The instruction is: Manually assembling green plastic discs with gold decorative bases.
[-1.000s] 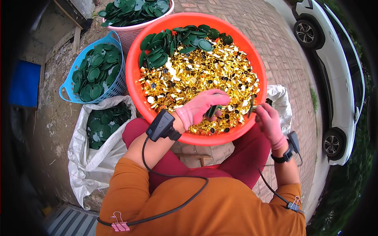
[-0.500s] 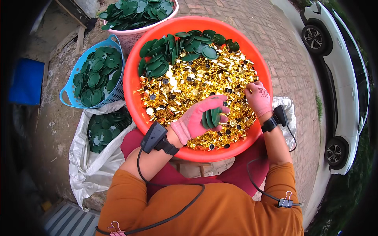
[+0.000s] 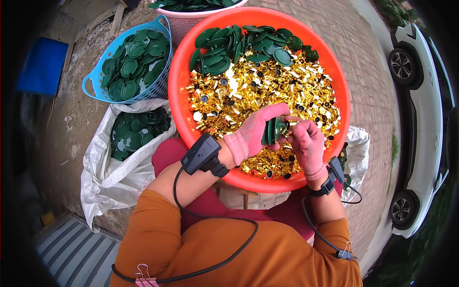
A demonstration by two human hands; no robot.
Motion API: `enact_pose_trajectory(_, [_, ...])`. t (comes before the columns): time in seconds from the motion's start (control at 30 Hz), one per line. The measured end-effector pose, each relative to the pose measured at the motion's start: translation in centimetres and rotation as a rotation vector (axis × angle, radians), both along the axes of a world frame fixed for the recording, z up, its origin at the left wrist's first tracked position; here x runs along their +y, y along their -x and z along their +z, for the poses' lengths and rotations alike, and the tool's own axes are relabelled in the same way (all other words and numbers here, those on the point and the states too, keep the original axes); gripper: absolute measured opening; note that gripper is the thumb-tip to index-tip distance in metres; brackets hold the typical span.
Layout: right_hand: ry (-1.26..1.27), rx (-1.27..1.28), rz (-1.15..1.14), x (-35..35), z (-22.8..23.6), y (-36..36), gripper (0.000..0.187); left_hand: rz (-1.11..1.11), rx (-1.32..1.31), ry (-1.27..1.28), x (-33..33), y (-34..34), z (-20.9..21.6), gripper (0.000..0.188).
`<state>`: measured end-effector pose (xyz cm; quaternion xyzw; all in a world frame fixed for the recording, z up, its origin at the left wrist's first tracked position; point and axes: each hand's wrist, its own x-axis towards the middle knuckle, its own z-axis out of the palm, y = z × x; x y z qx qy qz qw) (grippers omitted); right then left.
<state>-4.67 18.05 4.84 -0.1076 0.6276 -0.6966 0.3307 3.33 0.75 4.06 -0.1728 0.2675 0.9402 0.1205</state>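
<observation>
A large orange basin [image 3: 181,91] holds a heap of small shiny gold pieces [image 3: 267,91], with dark green round discs [image 3: 239,43] piled at its far side. My left hand [image 3: 251,136], in a pink glove, grips a small stack of green discs [image 3: 271,130] on edge above the gold heap. My right hand [image 3: 308,146], also in a pink glove, meets that stack from the right, its fingertips pinching a small gold piece against it. Black devices with cables are strapped to both wrists.
A blue basket [image 3: 129,67] of green discs stands left of the basin, a pink basket [image 3: 191,9] of them behind it. A white sack [image 3: 107,162] with more discs lies at my left knee, another sack [image 3: 356,148] at right. A white car [image 3: 420,119] is parked on the brick paving.
My right hand came back from the gold heap at the right and now touches the stack in my left hand. The left hand stayed over the basin holding the discs.
</observation>
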Motion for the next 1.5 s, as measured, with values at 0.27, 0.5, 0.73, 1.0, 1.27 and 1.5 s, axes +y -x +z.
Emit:
enact_pose_trajectory(0.27, [-0.2, 0.765, 0.063, -0.1, -0.2, 0.2, 0.007, 0.155, 0.074, 0.732, 0.7, 0.4, 0.8, 0.038])
enact_pose_trajectory(0.5, [0.006, -0.01, 0.04, 0.2, 0.1, 0.0, 0.007, -0.072, -0.024, 0.358, 0.2, 0.2, 1.3, 0.036])
enact_pose_trajectory(0.73, [-0.009, 0.045, -0.014, 0.7, -0.1, 0.6, 0.014, -0.074, -0.051, 0.437, 0.7, 0.4, 1.0, 0.037])
enact_pose_trajectory(1.0, [0.105, -0.013, 0.08, 0.3, 0.0, -0.1, 0.012, -0.123, -0.031, 0.102, 0.0, 0.5, 0.1, 0.042])
enact_pose_trajectory(1.27, [0.252, -0.076, 0.083, 0.0, -0.5, -0.9, 0.011, -0.117, -0.019, -0.007, 0.1, 0.4, 0.0, 0.042])
enact_pose_trajectory(1.5, [-0.068, 0.585, -0.001, -0.4, -1.9, -2.8, 0.015, 0.298, 0.407, 1.191, 2.4, -0.3, -0.8, 0.038])
